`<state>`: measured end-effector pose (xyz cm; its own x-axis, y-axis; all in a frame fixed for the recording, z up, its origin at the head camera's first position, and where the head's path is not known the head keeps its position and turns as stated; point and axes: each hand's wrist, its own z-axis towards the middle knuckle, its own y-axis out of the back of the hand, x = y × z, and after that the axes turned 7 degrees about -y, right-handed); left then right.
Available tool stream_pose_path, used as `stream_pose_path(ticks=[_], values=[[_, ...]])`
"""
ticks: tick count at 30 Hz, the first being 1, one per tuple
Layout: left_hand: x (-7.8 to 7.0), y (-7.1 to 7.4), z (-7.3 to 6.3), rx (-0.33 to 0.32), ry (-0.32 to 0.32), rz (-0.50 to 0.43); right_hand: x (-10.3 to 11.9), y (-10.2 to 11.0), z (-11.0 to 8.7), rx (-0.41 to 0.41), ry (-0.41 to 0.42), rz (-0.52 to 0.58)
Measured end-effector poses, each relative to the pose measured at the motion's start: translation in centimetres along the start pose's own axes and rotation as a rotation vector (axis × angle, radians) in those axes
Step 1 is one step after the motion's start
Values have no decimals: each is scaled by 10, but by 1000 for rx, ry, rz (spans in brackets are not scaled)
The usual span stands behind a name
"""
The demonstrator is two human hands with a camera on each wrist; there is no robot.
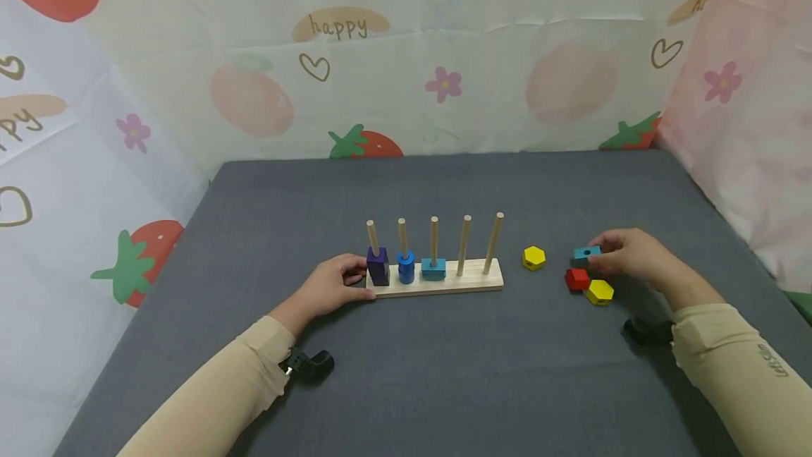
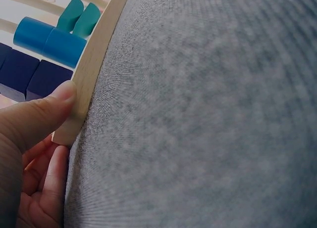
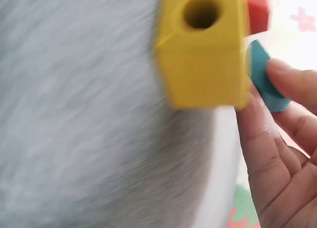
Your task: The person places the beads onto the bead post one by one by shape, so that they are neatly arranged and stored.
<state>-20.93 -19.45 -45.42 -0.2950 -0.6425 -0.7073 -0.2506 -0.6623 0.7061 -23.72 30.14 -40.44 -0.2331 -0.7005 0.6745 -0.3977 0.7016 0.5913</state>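
My left hand [image 1: 328,284] grips the left end of a wooden peg board [image 1: 469,281], its thumb [image 2: 63,92] on the front edge. Five upright pegs rise from the board. From the left, purple blocks [image 1: 378,266], blue round blocks [image 1: 406,269] and teal blocks [image 1: 434,271] sit on three of them; the two right pegs are bare. To the right, my right hand [image 1: 634,256] pinches a teal block [image 3: 267,82] between thumb and fingers. Close by its fingertips lie a red block [image 1: 576,279] and a yellow hexagonal block [image 1: 599,293].
Another yellow hexagonal block [image 1: 533,258] lies between the board's right end and the right hand. Grey cloth covers the table [image 1: 444,372]. A printed curtain [image 1: 482,41] hangs behind and along both sides. Each wrist carries a black device [image 1: 314,365].
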Motion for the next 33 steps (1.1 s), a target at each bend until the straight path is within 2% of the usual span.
stream_pose_path(ticks=[7,17,21,26,33], values=[[1,0,0,0,-19,-16,31,0,-14,-149,123,-47],[-1,0,1,2,-4,-24,101,-9,-33,-218,248,-32],[-1,0,0,6,1,-17,125,-17,-39,-227,316,36],[1,0,0,3,3,-17,150,-32,-43,-202,413,97],[1,0,0,2,1,-17,172,-53,-40,-142,508,130]])
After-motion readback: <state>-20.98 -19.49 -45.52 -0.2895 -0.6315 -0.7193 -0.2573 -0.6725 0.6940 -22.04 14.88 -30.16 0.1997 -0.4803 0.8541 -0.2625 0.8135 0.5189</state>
